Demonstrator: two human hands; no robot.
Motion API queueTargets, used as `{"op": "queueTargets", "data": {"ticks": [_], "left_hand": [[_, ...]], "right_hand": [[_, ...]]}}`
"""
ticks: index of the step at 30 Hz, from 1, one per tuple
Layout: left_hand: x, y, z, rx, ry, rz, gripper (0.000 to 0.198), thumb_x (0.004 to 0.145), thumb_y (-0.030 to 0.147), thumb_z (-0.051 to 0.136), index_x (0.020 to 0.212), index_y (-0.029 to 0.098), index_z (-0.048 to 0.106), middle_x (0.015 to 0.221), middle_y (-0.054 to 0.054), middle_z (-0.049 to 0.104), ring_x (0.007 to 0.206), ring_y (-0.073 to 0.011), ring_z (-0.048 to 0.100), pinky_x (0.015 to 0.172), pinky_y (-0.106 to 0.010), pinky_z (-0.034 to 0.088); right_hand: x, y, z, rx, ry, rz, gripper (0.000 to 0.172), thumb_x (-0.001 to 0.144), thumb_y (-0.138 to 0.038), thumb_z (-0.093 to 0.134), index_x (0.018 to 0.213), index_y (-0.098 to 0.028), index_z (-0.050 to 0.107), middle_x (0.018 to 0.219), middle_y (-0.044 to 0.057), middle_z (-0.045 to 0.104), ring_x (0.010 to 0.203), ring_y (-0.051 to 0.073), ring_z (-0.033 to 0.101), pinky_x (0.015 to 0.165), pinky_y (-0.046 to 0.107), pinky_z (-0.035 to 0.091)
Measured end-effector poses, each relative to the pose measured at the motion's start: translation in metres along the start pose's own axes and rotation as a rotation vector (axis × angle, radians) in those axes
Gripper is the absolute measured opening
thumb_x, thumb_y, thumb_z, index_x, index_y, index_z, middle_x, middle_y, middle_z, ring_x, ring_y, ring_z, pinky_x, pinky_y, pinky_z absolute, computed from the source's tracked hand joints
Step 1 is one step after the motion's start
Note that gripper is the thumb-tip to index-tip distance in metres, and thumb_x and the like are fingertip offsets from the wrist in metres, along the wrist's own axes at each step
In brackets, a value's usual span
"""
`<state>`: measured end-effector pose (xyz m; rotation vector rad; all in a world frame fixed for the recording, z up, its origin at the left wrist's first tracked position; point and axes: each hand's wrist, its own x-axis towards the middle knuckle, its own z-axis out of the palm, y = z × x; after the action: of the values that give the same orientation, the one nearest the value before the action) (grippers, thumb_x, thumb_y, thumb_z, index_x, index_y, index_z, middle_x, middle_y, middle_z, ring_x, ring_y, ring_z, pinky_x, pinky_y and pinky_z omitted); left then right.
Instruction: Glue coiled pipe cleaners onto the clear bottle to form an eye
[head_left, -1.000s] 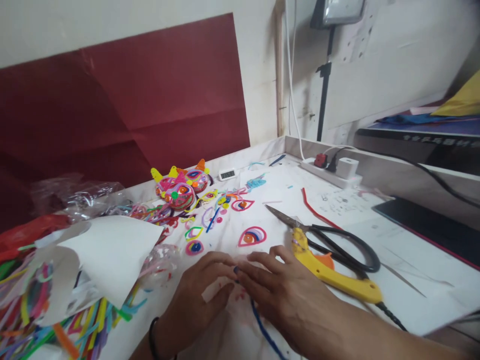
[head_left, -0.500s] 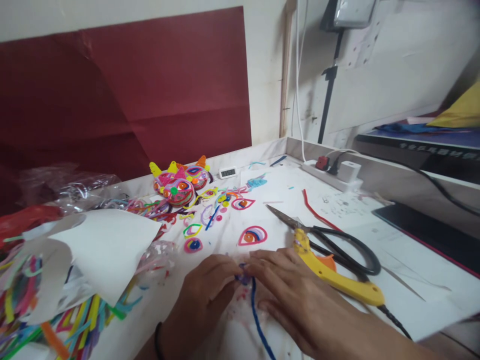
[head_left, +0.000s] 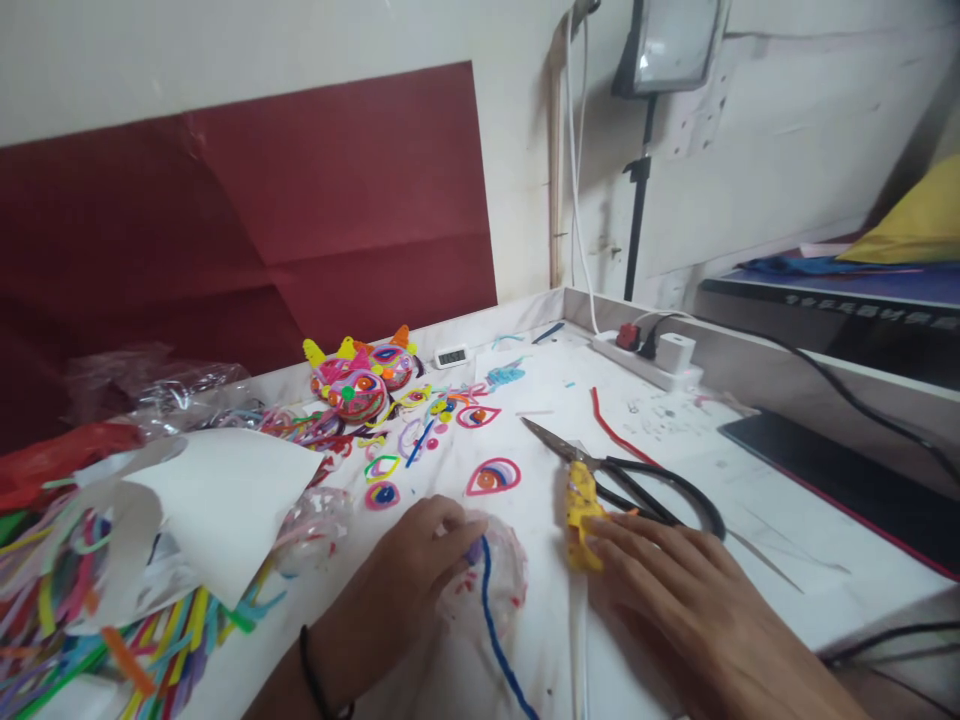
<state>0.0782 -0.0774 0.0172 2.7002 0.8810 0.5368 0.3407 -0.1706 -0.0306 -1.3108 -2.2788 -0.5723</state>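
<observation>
My left hand is closed in a pinch on a small purple-blue coil, over a round clear plastic piece with red marks. From the coil a blue pipe cleaner trails toward me. My right hand is wrapped over a yellow glue gun, whose grip the palm hides; a pale glue stick seems to stick out of its rear. Just beyond lie black-handled scissors. Ahead of my left hand are a pink-edged eye shape and a pink-and-blue disc.
Several cut pipe cleaners pile at left under white paper. Two colourful animal heads stand behind, near a small digital clock. A power strip and a dark tablet-like slab are at right.
My right hand has left the coil and moved right onto the glue gun, which has turned. My left hand still pinches the coil. The view has tilted up slightly.
</observation>
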Motion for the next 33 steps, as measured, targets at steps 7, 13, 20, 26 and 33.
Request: {"op": "queueTargets", "data": {"ticks": [7, 13, 20, 26, 33], "left_hand": [[0.002, 0.004, -0.001, 0.040, -0.036, -0.018, 0.031, 0.092, 0.009, 0.046, 0.112, 0.024, 0.063, 0.116, -0.007, 0.058, 0.107, -0.0203, 0.056, 0.092, -0.033, 0.047], [0.001, 0.005, -0.002, 0.057, -0.053, -0.016, 0.034, 0.089, 0.005, 0.048, 0.116, 0.020, 0.062, 0.116, -0.007, 0.065, 0.109, -0.0195, 0.058, 0.097, -0.033, 0.048], [-0.007, 0.004, 0.004, 0.138, 0.047, -0.015, 0.035, 0.088, 0.008, 0.047, 0.115, 0.021, 0.064, 0.112, -0.007, 0.068, 0.104, -0.0198, 0.064, 0.093, -0.033, 0.054], [-0.020, -0.006, 0.013, 0.240, 0.148, -0.025, 0.037, 0.089, 0.013, 0.048, 0.121, 0.026, 0.061, 0.116, -0.007, 0.068, 0.104, -0.0218, 0.065, 0.090, -0.036, 0.057], [-0.022, -0.006, 0.014, 0.140, 0.109, -0.089, 0.035, 0.094, 0.018, 0.047, 0.124, 0.031, 0.057, 0.119, -0.004, 0.064, 0.111, -0.0195, 0.060, 0.097, -0.037, 0.053]], "right_hand": [[-0.006, 0.007, 0.002, -0.174, 0.038, 0.033, 0.045, 0.080, -0.003, 0.037, 0.121, -0.008, 0.056, 0.120, 0.018, 0.068, 0.100, 0.027, 0.068, 0.073, 0.039, 0.058], [-0.007, 0.009, 0.012, -0.199, 0.077, 0.110, 0.047, 0.074, 0.001, 0.039, 0.118, -0.006, 0.055, 0.109, 0.020, 0.071, 0.091, 0.029, 0.070, 0.065, 0.042, 0.060], [-0.005, 0.013, 0.025, -0.178, 0.074, 0.123, 0.054, 0.069, 0.003, 0.039, 0.121, -0.007, 0.051, 0.108, 0.020, 0.071, 0.085, 0.025, 0.072, 0.064, 0.037, 0.061], [0.000, 0.011, 0.021, -0.207, 0.074, 0.142, 0.055, 0.068, 0.004, 0.038, 0.120, -0.006, 0.054, 0.110, 0.019, 0.071, 0.084, 0.026, 0.071, 0.062, 0.039, 0.060], [0.006, -0.018, 0.011, -0.052, 0.166, 0.032, 0.031, 0.095, -0.017, 0.038, 0.118, -0.013, 0.058, 0.112, 0.008, 0.071, 0.094, 0.027, 0.063, 0.074, 0.038, 0.047]]}}
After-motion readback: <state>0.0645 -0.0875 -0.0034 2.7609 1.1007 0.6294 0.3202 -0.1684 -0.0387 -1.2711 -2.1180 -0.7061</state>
